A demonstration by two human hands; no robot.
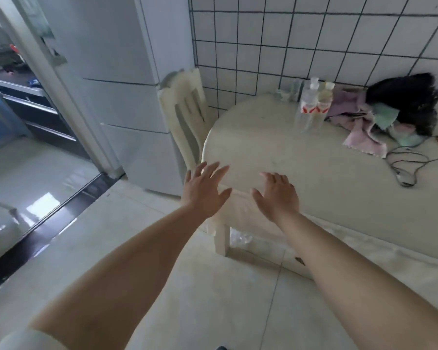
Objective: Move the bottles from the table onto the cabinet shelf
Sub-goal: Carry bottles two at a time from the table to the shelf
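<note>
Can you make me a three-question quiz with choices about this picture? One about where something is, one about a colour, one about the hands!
1. Where do the bottles stand?
A. on the table by the tiled wall
B. on the floor
C. on the chair

2. What colour are the marks on the bottle labels?
A. blue
B. red
C. black

3. What are the two hands doing?
A. gripping bottles
B. holding cloths
C. spread open, holding nothing

Answers: 1 A, they stand on the table near the wall; 2 B, red marks show; 3 C, left hand and right hand have straight fingers.
</note>
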